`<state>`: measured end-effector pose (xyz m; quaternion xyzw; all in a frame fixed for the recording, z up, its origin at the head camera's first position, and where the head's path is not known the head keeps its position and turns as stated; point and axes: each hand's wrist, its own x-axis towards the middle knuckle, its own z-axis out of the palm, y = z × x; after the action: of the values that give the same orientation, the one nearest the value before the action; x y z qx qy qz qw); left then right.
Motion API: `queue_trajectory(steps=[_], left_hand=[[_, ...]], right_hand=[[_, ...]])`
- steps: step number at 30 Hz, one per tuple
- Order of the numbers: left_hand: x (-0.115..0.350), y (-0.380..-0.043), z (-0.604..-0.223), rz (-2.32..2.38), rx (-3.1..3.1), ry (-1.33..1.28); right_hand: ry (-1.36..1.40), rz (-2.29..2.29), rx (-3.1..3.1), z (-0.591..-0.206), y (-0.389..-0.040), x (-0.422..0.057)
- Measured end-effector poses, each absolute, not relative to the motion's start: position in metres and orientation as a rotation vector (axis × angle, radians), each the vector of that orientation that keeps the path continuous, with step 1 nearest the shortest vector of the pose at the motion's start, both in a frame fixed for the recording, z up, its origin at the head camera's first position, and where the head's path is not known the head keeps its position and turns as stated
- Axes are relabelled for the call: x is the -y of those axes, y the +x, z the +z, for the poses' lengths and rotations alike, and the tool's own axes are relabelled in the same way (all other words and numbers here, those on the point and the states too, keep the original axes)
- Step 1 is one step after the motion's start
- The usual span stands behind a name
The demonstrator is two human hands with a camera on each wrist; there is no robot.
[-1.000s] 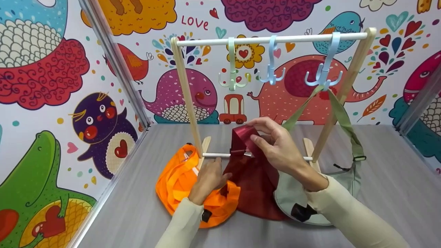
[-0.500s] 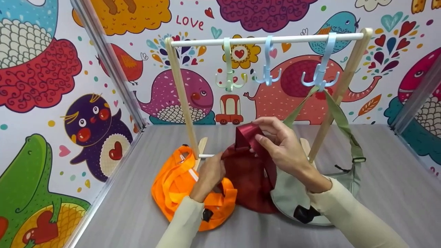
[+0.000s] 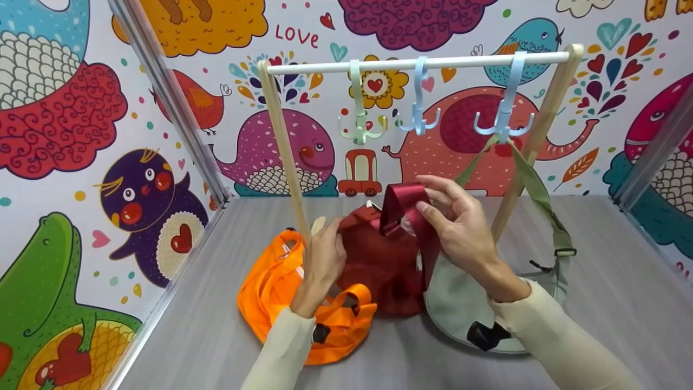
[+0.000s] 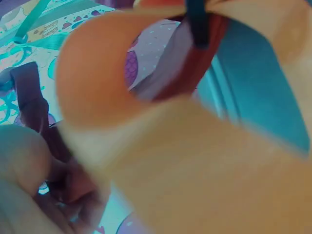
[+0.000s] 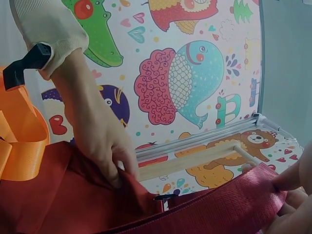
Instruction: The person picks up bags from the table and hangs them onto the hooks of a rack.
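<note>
A dark red bag (image 3: pixel 379 271) with a wide red strap (image 3: pixel 403 197) is between my hands, low in front of the rack. My left hand (image 3: pixel 323 260) pinches the bag's upper left edge, its thumb and fingers on the cloth in the right wrist view. With thumb and fingers my right hand (image 3: pixel 460 227) holds the strap in a raised loop. An orange bag (image 3: pixel 270 292) lies by my left wrist; its strap fills much of the left wrist view, blurred. To the right, a grey-green bag (image 3: pixel 460 309) has its strap (image 3: pixel 541 184) looped on a blue hook (image 3: pixel 503 122).
A wooden rack (image 3: pixel 284 146) with a white top bar (image 3: pixel 325 67) stands at the back of the grey table (image 3: pixel 189 325). From the bar also hang a green hook (image 3: pixel 360 119) and another blue hook (image 3: pixel 418 108). Patterned walls (image 3: pixel 65 189) enclose the back and left.
My left hand has come off the area over the orange bag and taken the red bag's edge. The bag has been drawn upward, and the right hand has shifted right with the strap.
</note>
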<state>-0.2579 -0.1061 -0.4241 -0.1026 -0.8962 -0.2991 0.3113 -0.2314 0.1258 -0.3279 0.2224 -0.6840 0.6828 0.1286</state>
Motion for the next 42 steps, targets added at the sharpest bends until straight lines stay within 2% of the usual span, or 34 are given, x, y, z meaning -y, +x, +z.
queue_trajectory(steps=[16, 34, 42], left_hand=[[0.119, -0.245, -0.383, -1.109, 2.193, -0.38], [0.141, -0.226, -0.341, -1.306, 2.154, -0.244], [0.144, -0.214, -0.323, -1.457, 2.096, -0.277]], right_hand=[[0.6, 2.061, 1.951, -0.326, -0.234, -0.136], [0.589, 2.032, 1.974, -0.325, -0.234, -0.139], [0.545, 1.983, 2.021, -0.319, -0.228, -0.142]])
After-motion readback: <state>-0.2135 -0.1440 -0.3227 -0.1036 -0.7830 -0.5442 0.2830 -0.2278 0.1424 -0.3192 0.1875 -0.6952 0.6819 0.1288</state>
